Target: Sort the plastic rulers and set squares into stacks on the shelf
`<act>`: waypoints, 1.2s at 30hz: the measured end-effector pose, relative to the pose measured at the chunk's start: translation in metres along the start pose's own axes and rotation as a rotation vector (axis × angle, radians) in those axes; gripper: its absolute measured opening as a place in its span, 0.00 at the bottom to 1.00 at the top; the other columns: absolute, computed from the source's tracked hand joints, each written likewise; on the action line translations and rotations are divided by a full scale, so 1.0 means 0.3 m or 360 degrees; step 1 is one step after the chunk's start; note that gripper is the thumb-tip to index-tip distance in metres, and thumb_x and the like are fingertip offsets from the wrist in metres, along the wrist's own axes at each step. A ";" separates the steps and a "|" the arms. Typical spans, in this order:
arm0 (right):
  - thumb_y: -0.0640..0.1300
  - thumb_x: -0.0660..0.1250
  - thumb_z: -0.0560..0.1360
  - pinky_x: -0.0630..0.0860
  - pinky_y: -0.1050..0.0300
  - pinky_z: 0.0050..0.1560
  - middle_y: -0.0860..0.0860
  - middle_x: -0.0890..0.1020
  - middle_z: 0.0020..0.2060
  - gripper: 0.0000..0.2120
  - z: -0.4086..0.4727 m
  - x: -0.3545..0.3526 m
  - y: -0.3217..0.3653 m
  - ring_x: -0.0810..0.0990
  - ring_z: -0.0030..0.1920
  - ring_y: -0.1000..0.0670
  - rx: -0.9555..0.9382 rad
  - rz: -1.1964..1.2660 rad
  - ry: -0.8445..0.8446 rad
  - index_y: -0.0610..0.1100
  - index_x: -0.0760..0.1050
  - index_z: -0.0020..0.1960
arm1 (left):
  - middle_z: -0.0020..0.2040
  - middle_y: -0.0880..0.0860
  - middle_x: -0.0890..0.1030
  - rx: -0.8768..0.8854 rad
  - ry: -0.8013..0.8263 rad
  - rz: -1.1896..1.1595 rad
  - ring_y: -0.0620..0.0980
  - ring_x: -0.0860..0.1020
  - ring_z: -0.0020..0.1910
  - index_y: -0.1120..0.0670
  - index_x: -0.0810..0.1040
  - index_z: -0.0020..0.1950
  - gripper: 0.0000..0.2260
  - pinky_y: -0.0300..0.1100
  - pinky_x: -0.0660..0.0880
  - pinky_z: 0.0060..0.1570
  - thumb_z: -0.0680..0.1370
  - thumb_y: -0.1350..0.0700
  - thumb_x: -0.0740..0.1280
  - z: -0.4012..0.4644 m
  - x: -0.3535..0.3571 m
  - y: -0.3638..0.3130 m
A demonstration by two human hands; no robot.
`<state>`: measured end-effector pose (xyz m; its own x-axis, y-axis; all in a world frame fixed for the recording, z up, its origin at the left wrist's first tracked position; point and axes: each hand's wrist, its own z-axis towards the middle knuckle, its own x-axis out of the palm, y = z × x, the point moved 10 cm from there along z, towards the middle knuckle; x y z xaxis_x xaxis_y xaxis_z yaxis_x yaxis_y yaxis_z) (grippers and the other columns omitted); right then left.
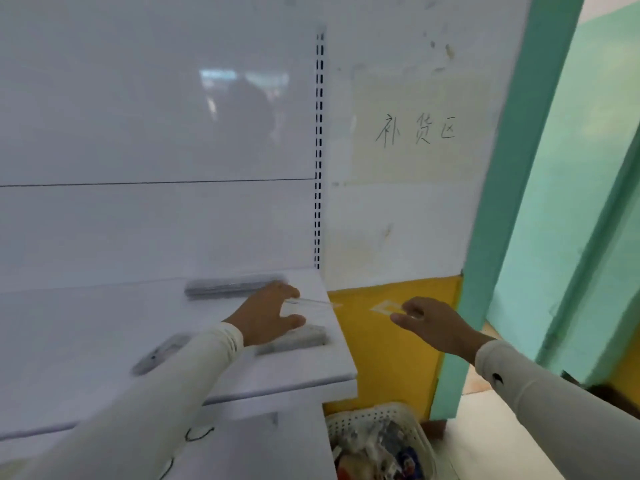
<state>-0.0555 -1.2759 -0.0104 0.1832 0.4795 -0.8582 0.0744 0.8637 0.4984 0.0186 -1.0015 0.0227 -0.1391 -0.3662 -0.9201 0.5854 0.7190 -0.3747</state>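
My left hand (268, 315) hovers over the right end of the white shelf (339, 372) and pinches a clear plastic ruler (313, 303) that sticks out to the right past the shelf edge. My right hand (431, 322) is off the shelf in front of the yellow wall and pinches a clear set square (386, 308) whose point faces left. A stack of clear rulers (232, 287) lies at the back of the shelf. A second stack (301, 339) lies under my left hand. A third, rounded stack (157, 353) lies further left. The picture is blurred.
A white basket (377, 415) with mixed items stands on the floor below the shelf's right end. A slotted shelf upright (318, 150) runs up the back panel. A teal door frame (498, 209) rises at the right, and a paper sign (415, 131) hangs on the wall.
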 end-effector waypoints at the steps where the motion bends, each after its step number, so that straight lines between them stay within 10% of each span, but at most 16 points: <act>1: 0.62 0.63 0.76 0.67 0.60 0.41 0.57 0.73 0.42 0.15 0.014 0.026 0.021 0.73 0.43 0.53 -0.0048 0.0005 0.0033 0.50 0.71 0.48 | 0.65 0.50 0.70 -0.0063 0.0017 0.0010 0.50 0.70 0.64 0.51 0.69 0.69 0.25 0.45 0.66 0.66 0.76 0.43 0.67 -0.021 -0.001 0.027; 11: 0.80 0.53 0.62 0.65 0.55 0.39 0.40 0.78 0.45 0.47 0.020 0.081 0.113 0.69 0.39 0.51 -0.0133 0.0137 0.0098 0.37 0.75 0.52 | 0.66 0.53 0.67 -0.0278 0.0249 0.0126 0.53 0.70 0.64 0.50 0.68 0.70 0.31 0.46 0.66 0.66 0.71 0.37 0.65 -0.072 0.062 0.069; 22: 0.63 0.62 0.75 0.66 0.67 0.39 0.60 0.72 0.40 0.17 -0.046 0.082 0.060 0.69 0.38 0.62 -0.0049 0.0012 0.0087 0.49 0.72 0.50 | 0.70 0.56 0.67 -0.0156 0.0298 0.0290 0.55 0.63 0.71 0.54 0.65 0.74 0.23 0.42 0.58 0.69 0.80 0.49 0.62 -0.014 0.118 0.058; 36: 0.64 0.62 0.74 0.72 0.57 0.56 0.53 0.77 0.57 0.27 0.024 0.115 0.283 0.75 0.57 0.51 -0.0208 0.0014 0.0132 0.45 0.73 0.63 | 0.69 0.51 0.68 -0.0182 0.0094 0.0098 0.55 0.64 0.70 0.49 0.69 0.68 0.25 0.52 0.63 0.69 0.75 0.39 0.66 -0.142 0.031 0.137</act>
<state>-0.0358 -1.1871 0.0032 0.1015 0.4934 -0.8638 -0.0559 0.8698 0.4903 0.0073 -0.9503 -0.0062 -0.1542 -0.2863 -0.9456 0.5001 0.8029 -0.3246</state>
